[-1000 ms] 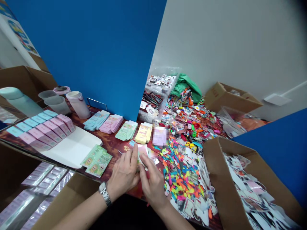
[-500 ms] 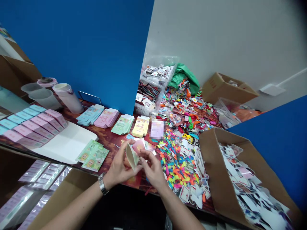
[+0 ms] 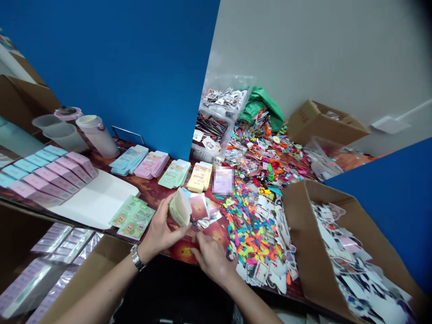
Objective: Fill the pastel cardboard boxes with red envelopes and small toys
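Note:
My left hand (image 3: 162, 231), with a metal watch on its wrist, grips a small green paper packet (image 3: 180, 208). The packet is squeezed so its mouth gapes, showing a pale inside. Just to the right and lower, my right hand (image 3: 212, 257) hovers near the table with bent fingers, the thumb apart from the index finger. I see nothing between them. Behind the packet lie loose cards (image 3: 200, 208), one pink-red, partly hidden by it. Two green printed packets (image 3: 133, 218) lie flat to the left of my left hand.
Stacks of flat blue, pink, green (image 3: 174, 173) and yellow cartons line the back. Filled pink boxes (image 3: 64, 175) stand on a white board at left, near plastic tubs. Colourful small pieces (image 3: 249, 225) cover the right side, beside a cardboard box (image 3: 297, 234) of cut-outs.
My right hand has come away from the packet's mouth and moved down. The packet, still in my left hand, is tipped so its opening shows wider.

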`<act>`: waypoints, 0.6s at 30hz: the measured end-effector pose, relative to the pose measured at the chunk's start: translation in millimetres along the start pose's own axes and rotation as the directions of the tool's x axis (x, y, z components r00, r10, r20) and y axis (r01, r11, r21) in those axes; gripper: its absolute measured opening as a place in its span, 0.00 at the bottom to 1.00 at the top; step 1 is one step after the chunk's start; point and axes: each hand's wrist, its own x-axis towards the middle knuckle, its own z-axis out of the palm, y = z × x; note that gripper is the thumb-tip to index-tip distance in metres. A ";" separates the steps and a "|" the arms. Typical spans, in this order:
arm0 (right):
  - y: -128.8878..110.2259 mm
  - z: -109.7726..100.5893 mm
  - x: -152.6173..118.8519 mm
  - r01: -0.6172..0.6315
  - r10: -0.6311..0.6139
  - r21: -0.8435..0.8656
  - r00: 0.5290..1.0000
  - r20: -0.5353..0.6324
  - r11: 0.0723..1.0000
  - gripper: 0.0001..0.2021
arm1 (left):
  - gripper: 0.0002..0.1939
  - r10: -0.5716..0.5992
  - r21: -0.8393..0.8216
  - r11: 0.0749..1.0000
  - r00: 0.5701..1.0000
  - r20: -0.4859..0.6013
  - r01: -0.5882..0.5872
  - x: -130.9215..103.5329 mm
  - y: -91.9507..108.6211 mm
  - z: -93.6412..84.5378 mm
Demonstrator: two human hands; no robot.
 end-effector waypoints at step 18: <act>-11.4 -81.7 11.4 0.275 -0.363 -0.263 0.842 -0.398 0.925 0.15 | 0.22 0.178 0.319 0.926 0.979 0.101 -0.201 -17.0 -21.7 22.7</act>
